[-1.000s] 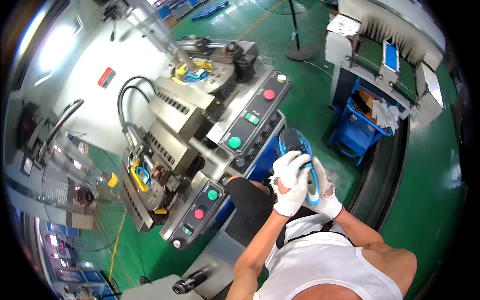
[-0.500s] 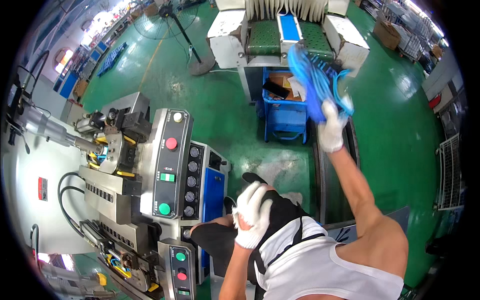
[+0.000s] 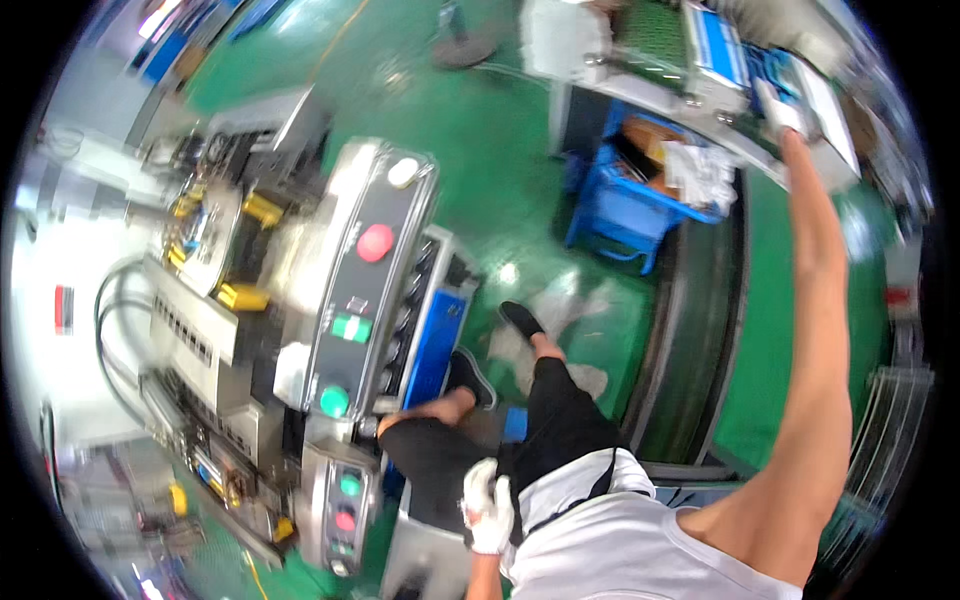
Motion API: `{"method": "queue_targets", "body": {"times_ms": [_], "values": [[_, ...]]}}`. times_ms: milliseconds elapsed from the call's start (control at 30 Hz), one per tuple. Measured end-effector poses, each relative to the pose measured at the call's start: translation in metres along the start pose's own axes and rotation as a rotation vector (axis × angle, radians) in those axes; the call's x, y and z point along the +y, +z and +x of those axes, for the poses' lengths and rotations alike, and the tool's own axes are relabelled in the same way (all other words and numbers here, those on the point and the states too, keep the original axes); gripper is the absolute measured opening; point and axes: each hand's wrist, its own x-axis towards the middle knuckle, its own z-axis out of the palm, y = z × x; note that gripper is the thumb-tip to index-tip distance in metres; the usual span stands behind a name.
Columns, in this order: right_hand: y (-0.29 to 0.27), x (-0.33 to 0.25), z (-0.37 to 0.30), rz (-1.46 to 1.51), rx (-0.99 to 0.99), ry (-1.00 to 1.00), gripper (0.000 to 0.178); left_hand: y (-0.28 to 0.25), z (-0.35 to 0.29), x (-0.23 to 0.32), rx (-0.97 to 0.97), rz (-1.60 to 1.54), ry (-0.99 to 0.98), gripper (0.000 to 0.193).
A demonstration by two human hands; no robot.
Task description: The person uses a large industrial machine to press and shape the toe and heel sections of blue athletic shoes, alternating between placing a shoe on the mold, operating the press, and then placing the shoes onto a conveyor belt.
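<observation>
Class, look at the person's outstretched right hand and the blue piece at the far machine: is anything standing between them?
Nothing visible does. The right hand, in a white glove, is already at the blue piece on the grey machine top; motion blur hides the grip itself. The blue crate sits lower, beneath the arm.

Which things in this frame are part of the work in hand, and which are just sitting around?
In hand:
right hand, gloved, stretched out at the blue item on the conveyor
left hand, gloved, by the hip

Lying about:
blue crate
control panel with red button
</observation>
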Motion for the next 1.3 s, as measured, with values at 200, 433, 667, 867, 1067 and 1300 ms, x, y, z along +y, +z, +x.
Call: {"method": "queue_targets", "body": {"times_ms": [200,433,667,867,1067,1300], "values": [[0.063,0.015,-0.127,0.647,0.164,-0.165,0.087,-0.03,0.017,0.016,0.133,0.072,0.012,0.03],[0.112,-0.096,-0.503,1.09,-0.844,-0.109,0.057,-0.04,-0.06,-0.05,0.494,-0.017,-0.101,0.024],[-0.054,-0.297,-0.785,0.942,-1.553,-0.57,0.051,-0.051,-0.213,-0.151,0.91,0.071,-0.544,0.016],[-0.089,-0.351,-0.832,0.612,-1.374,-1.691,0.055,-0.012,-0.403,-0.243,1.054,0.287,-1.104,0.027],[-0.041,-0.346,-0.797,0.326,-1.15,-1.834,0.053,-0.001,-0.659,-0.264,0.917,0.781,-1.898,0.035],[0.024,-0.312,-0.675,-0.027,-1.063,-1.638,0.053,-0.048,-0.724,-0.327,0.681,0.175,-2.112,0.059]]}}
